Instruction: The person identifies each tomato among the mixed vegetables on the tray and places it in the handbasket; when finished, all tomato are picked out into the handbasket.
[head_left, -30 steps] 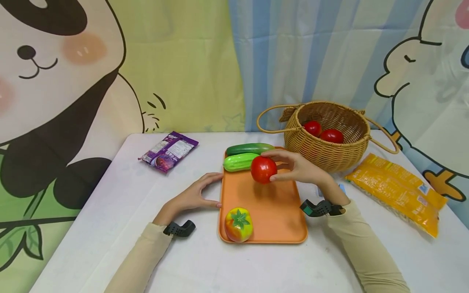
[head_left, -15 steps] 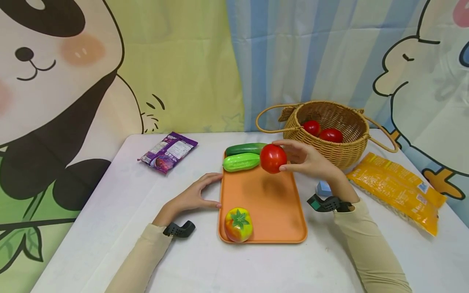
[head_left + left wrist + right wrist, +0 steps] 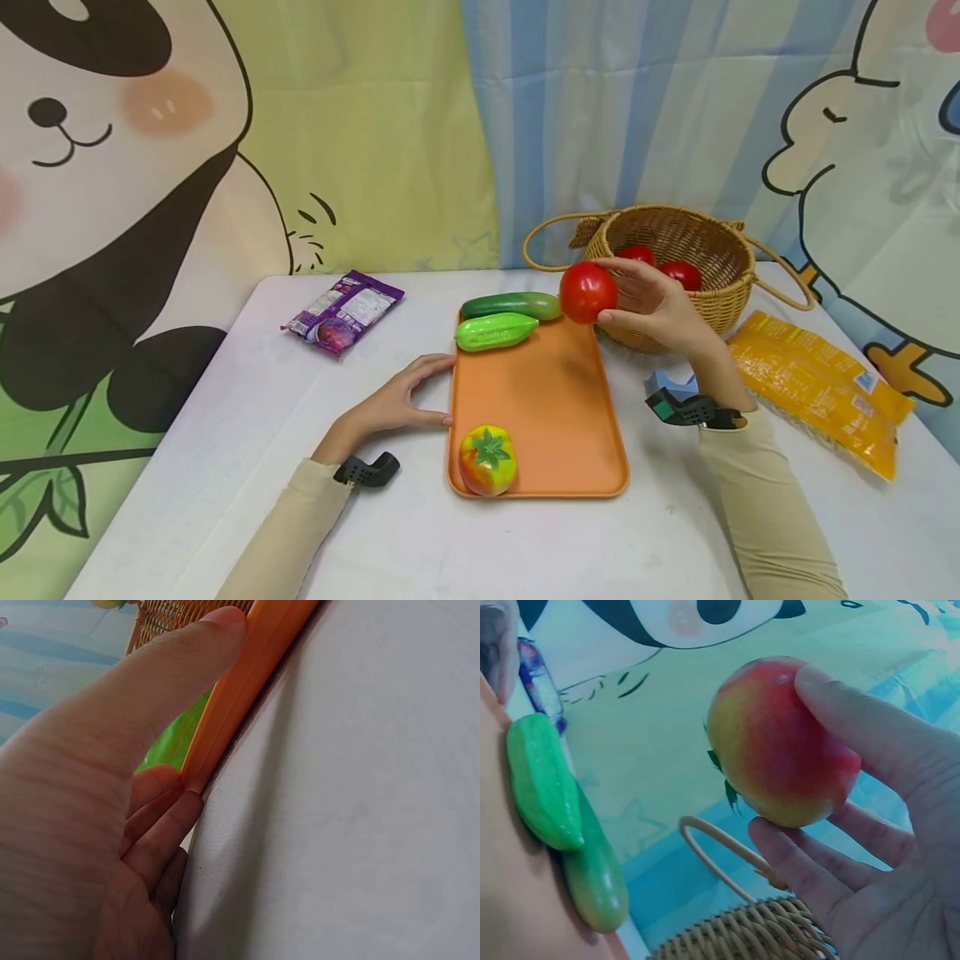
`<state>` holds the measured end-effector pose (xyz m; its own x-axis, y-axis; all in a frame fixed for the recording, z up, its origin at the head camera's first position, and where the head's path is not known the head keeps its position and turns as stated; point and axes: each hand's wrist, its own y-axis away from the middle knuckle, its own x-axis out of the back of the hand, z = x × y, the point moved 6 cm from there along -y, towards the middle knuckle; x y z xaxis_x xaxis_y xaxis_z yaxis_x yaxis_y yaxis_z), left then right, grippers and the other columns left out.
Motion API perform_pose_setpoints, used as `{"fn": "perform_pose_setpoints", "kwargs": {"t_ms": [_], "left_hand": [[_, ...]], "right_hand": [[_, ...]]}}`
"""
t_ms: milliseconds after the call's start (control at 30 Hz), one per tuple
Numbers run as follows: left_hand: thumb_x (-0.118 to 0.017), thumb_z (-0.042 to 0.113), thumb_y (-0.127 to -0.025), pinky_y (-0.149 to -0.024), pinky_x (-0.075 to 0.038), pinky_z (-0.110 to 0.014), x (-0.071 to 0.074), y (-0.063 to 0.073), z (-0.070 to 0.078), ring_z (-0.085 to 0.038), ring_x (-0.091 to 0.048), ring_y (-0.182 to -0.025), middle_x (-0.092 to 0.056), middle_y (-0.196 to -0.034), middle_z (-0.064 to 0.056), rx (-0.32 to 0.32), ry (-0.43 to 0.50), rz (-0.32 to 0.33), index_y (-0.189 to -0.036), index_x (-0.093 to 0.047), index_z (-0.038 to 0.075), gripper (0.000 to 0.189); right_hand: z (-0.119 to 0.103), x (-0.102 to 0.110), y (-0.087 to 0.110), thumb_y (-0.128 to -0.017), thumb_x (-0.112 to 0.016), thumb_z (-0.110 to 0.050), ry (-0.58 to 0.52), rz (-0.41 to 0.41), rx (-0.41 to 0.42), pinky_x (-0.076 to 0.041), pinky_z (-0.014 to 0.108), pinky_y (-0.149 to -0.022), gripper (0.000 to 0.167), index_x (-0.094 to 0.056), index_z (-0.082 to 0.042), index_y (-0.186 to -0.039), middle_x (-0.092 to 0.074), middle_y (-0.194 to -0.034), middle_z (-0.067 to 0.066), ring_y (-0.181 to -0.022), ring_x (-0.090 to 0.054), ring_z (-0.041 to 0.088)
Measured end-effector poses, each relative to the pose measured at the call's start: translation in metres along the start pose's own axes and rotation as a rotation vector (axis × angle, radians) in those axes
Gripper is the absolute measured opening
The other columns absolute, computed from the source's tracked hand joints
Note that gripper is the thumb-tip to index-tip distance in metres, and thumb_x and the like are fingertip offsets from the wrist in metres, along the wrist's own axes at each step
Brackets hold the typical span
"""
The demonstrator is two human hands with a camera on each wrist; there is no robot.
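My right hand (image 3: 651, 304) pinches a red tomato (image 3: 588, 292) between thumb and fingers, in the air by the far right corner of the orange tray (image 3: 540, 417). In the right wrist view the tomato (image 3: 780, 742) shows yellow patches and green leaves on its underside. My left hand (image 3: 393, 400) rests against the tray's left edge; in the left wrist view its thumb and fingertips touch the rim (image 3: 240, 682). On the tray lie a dark green cucumber (image 3: 510, 305), a bright green ridged vegetable (image 3: 495, 331) and a yellow-red tomato (image 3: 488, 460).
A wicker basket (image 3: 720, 308) with two red tomatoes inside stands behind the right hand, its handles sticking out sideways. A yellow bag (image 3: 825, 387) lies at the right, a purple packet (image 3: 348, 308) at the far left. A small light-blue object (image 3: 667, 383) sits by the right wrist.
My right hand has carried the tomato up, away and to the right, from above the tray towards the basket. The left hand has stayed at the tray's edge.
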<state>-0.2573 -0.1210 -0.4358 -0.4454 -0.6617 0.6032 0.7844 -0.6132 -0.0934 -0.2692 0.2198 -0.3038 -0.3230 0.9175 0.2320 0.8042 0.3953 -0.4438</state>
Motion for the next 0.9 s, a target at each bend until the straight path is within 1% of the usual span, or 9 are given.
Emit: {"fn": "perform_pose_setpoints", "kwargs": {"t_ms": [133,233,400,533,633,767,900], "left_hand": [[-0.086,0.024,-0.075,-0.118,-0.021,-0.054,-0.001,-0.002,0.0,-0.031,-0.029,-0.143,-0.037,-0.152,-0.009,-0.008,0.002,-0.002,-0.148,-0.041,0.012,0.087],[-0.086,0.025,-0.075,-0.117,-0.021,-0.054,-0.001,-0.002,0.001,-0.031,-0.03,-0.143,-0.037,-0.152,-0.009,-0.013,-0.003,-0.002,-0.148,-0.041,0.011,0.087],[-0.086,0.025,-0.075,-0.117,-0.022,-0.054,0.001,-0.001,0.0,-0.032,-0.03,-0.142,-0.038,-0.151,-0.01,-0.011,-0.008,0.004,-0.148,-0.041,0.011,0.087],[-0.087,0.023,-0.074,-0.117,-0.023,-0.053,0.001,0.001,-0.002,-0.03,-0.031,-0.142,-0.038,-0.151,-0.01,-0.011,-0.013,0.015,-0.148,-0.042,0.011,0.087],[-0.086,0.022,-0.075,-0.117,-0.022,-0.054,-0.001,0.001,-0.003,-0.031,-0.031,-0.142,-0.038,-0.151,-0.011,-0.017,-0.002,0.013,-0.148,-0.042,0.01,0.087],[-0.086,0.022,-0.075,-0.117,-0.022,-0.054,-0.002,0.001,-0.003,-0.032,-0.03,-0.143,-0.037,-0.152,-0.011,-0.009,0.005,0.008,-0.148,-0.042,0.01,0.087],[-0.086,0.025,-0.075,-0.117,-0.022,-0.054,0.0,0.001,-0.002,-0.031,-0.03,-0.143,-0.038,-0.152,-0.01,-0.008,-0.021,0.005,-0.148,-0.041,0.012,0.087]], "right_hand": [[-0.005,0.012,0.003,-0.079,-0.069,0.019,-0.03,0.085,0.012,-0.052,0.023,-0.092,0.065,-0.051,0.001,-0.138,-0.055,-0.135,0.003,-0.118,-0.059,0.013],[-0.007,0.018,0.005,-0.079,-0.068,0.019,-0.048,0.131,0.008,-0.052,0.023,-0.092,0.064,-0.052,-0.001,-0.138,-0.054,-0.136,0.005,-0.117,-0.059,0.015],[-0.007,0.02,0.004,-0.08,-0.069,0.016,-0.039,0.197,-0.005,-0.052,0.021,-0.092,0.062,-0.054,-0.004,-0.137,-0.054,-0.135,0.005,-0.116,-0.059,0.016],[-0.009,0.019,0.002,-0.08,-0.069,0.017,-0.029,0.247,0.021,-0.053,0.021,-0.09,0.063,-0.054,-0.004,-0.137,-0.053,-0.135,0.006,-0.112,-0.059,0.017],[-0.008,0.022,0.002,-0.08,-0.069,0.016,-0.059,0.286,0.042,-0.053,0.021,-0.09,0.062,-0.053,-0.004,-0.137,-0.053,-0.135,0.007,-0.111,-0.059,0.018],[-0.006,0.025,0.002,-0.081,-0.069,0.014,-0.089,0.302,0.032,-0.052,0.019,-0.091,0.06,-0.055,-0.006,-0.136,-0.053,-0.134,0.005,-0.112,-0.059,0.017],[-0.01,0.031,0.0,-0.081,-0.069,0.015,-0.041,0.291,0.039,-0.052,0.018,-0.091,0.061,-0.055,-0.005,-0.136,-0.053,-0.134,0.006,-0.114,-0.058,0.017]]}}
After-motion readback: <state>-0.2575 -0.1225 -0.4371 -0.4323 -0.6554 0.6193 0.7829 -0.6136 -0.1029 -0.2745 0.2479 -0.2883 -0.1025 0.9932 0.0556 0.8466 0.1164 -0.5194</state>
